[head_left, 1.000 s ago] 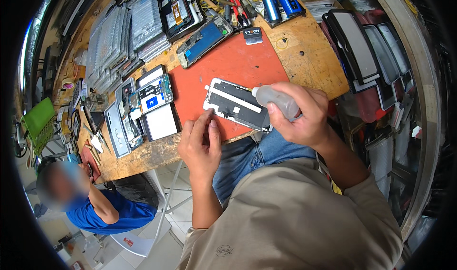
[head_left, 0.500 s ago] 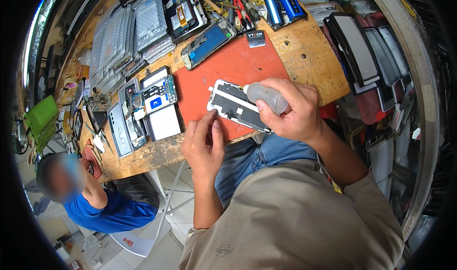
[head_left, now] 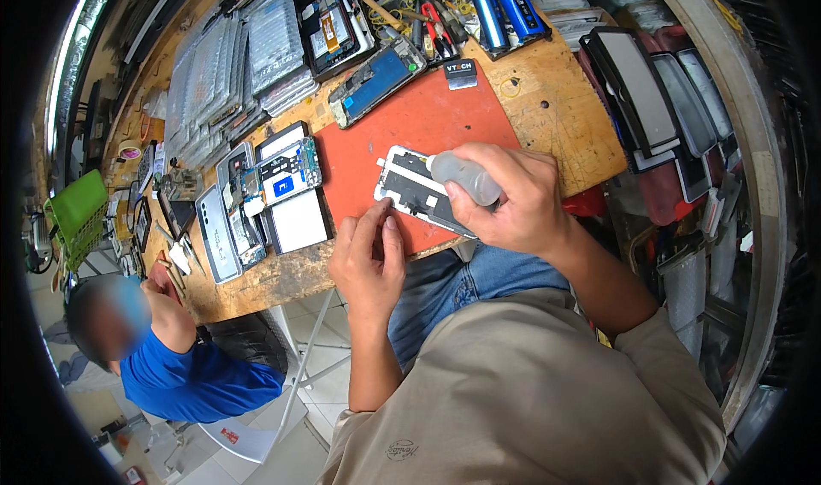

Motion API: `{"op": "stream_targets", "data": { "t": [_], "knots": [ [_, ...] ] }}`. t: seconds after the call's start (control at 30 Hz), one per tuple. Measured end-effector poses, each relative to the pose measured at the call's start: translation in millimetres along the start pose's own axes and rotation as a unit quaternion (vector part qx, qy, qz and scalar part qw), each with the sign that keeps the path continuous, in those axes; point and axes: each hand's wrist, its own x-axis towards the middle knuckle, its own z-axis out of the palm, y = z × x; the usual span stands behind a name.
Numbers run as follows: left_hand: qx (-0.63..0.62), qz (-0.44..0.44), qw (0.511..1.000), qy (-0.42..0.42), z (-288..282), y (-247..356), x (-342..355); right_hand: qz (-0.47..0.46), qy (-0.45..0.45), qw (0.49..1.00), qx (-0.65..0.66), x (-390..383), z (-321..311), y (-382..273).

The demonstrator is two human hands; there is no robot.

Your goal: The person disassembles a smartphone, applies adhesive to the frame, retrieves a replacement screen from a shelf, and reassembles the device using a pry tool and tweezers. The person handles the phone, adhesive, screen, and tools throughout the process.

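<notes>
A flat phone panel (head_left: 402,185), dark with white edges and a white strip, lies slanted on the red mat (head_left: 342,151). My right hand (head_left: 522,201) is wrapped round a translucent squeeze bottle (head_left: 462,177), held tilted with its nozzle over the panel's upper part; whether the tip touches is unclear. My left hand (head_left: 368,271) is curled below the panel's left corner, index fingertip on that corner and thumb bent beside it; the grip underneath is hidden.
Opened phones (head_left: 286,181) lie left of the mat, another (head_left: 376,83) behind it. Plastic trays (head_left: 205,83), tools (head_left: 432,23) and blue cylinders (head_left: 483,6) line the back. Screen panels (head_left: 633,87) are stacked right. A co-worker in blue (head_left: 197,374) sits lower left.
My right hand and the bottle have moved left along the panel. My left hand keeps its curled pose at the corner. The co-worker's arm has shifted, and the whole view moved slightly.
</notes>
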Motion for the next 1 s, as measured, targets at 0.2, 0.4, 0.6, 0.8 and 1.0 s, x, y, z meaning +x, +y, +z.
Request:
{"op": "stream_targets", "data": {
  "t": [0.2,0.4,0.6,0.8,1.0],
  "knots": [
    [-0.004,-0.004,1.0,0.003,0.9,0.0,-0.1,0.0,0.01,1.0,-0.002,0.5,2.3,0.6],
    [-0.007,-0.003,1.0,0.008,0.9,-0.9,-1.1,0.056,0.015,0.998,0.001,0.3,-11.5,0.8],
    [-0.01,0.027,0.999,0.042,5.1,-4.6,-1.1,0.216,0.088,0.964,0.129,37.3,-34.5,36.0],
    [-0.027,0.029,0.997,0.063,6.5,-4.3,-2.8,0.197,-0.036,0.975,-0.093,117.3,-7.7,93.0],
    [-0.046,0.044,0.995,0.073,6.2,-12.9,-10.5,0.109,-0.037,0.965,-0.237,170.0,35.2,126.2]
  ]
}}
